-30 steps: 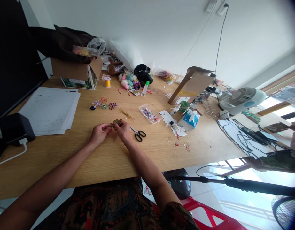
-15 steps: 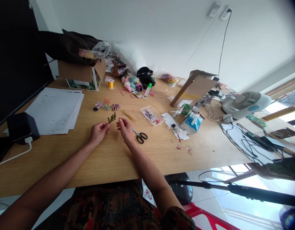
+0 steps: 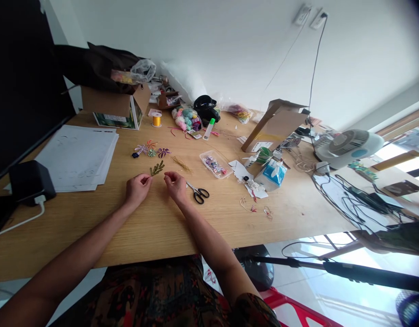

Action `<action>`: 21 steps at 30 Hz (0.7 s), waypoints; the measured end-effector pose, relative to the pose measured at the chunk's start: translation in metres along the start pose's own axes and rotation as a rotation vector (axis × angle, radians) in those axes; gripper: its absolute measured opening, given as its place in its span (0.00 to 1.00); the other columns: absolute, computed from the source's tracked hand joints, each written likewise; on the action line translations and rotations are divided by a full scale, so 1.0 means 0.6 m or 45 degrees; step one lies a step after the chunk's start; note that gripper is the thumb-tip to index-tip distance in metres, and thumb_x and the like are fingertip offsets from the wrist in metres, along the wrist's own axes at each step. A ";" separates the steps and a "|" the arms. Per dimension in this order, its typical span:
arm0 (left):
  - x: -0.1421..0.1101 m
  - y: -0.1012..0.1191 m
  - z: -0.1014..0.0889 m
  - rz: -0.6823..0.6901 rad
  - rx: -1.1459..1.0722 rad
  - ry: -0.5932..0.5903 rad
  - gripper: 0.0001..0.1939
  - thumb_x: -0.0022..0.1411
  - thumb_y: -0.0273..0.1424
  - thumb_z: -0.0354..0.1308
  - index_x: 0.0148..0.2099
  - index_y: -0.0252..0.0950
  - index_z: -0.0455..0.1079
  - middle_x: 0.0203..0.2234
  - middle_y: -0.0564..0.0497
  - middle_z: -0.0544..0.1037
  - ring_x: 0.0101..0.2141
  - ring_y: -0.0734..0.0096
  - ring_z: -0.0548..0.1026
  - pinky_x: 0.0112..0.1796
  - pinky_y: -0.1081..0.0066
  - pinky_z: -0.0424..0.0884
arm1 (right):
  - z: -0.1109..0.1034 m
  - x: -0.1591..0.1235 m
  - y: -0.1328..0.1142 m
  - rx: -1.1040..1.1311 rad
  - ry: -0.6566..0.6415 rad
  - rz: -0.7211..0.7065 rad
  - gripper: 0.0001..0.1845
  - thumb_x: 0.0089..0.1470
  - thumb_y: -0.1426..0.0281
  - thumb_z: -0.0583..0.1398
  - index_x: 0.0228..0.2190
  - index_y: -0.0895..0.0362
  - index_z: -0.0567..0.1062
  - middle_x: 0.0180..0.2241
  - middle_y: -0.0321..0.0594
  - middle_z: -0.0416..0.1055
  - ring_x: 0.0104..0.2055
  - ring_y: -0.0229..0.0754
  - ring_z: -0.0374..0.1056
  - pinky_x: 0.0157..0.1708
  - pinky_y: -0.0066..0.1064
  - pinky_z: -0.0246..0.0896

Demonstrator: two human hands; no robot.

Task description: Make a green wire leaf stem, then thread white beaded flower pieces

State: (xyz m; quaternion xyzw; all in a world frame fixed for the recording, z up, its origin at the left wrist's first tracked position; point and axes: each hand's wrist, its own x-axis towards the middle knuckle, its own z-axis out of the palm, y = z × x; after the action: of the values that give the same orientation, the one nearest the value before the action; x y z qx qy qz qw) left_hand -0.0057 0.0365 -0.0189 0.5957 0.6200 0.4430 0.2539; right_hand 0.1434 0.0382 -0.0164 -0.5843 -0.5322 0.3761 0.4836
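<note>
Between the thumb and fingertips of my left hand (image 3: 138,188) is the stem of a small green leafy sprig (image 3: 157,168), its leaves pointing up and to the right. My right hand (image 3: 176,186) is close by on the right, its fingers curled and pinched; whatever may be in them is too small to make out. Just right of it lie scissors (image 3: 199,194) with black handles. A thin bundle of golden wires (image 3: 182,164) rests beyond my right hand. Several small coloured loop flowers (image 3: 151,149) lie beyond the sprig.
A clear tray of beads (image 3: 216,164) stands right of centre. Farther back are a yellow thread spool (image 3: 156,120), pompoms (image 3: 186,120) and a glue stick (image 3: 209,129). Paper sheets (image 3: 76,156) lie left; a tissue pack (image 3: 272,174) and fan (image 3: 352,145) stand right. Another person's hand (image 3: 369,240) shows far right.
My left hand has shifted slightly left with the sprig, which now tilts more to the right. My right hand has moved slightly left and down, its fingers drawn closer together.
</note>
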 end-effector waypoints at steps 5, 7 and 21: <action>-0.002 0.006 -0.012 0.183 0.678 -0.093 0.11 0.60 0.31 0.52 0.30 0.36 0.74 0.32 0.44 0.79 0.32 0.63 0.74 0.33 0.67 0.63 | -0.003 0.003 0.006 -0.119 -0.008 0.048 0.11 0.51 0.73 0.57 0.35 0.59 0.79 0.32 0.40 0.78 0.33 0.39 0.73 0.37 0.29 0.67; -0.002 0.008 -0.013 0.199 0.783 -0.144 0.11 0.60 0.30 0.51 0.31 0.36 0.74 0.33 0.44 0.79 0.34 0.62 0.74 0.33 0.67 0.63 | -0.004 0.004 0.009 -0.151 -0.006 0.032 0.12 0.50 0.74 0.57 0.35 0.59 0.79 0.33 0.40 0.79 0.33 0.39 0.72 0.38 0.29 0.66; 0.016 -0.013 -0.026 0.274 0.571 -0.069 0.09 0.55 0.33 0.57 0.25 0.39 0.72 0.25 0.46 0.76 0.27 0.63 0.71 0.28 0.68 0.61 | -0.019 0.012 0.015 -0.116 0.082 0.000 0.11 0.49 0.75 0.57 0.33 0.58 0.79 0.30 0.39 0.77 0.32 0.40 0.70 0.39 0.32 0.65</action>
State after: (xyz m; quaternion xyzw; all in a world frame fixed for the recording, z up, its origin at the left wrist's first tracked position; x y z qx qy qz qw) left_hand -0.0243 0.0424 -0.0159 0.7114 0.6288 0.3027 0.0831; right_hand 0.1574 0.0440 -0.0214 -0.6175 -0.5329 0.3326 0.4734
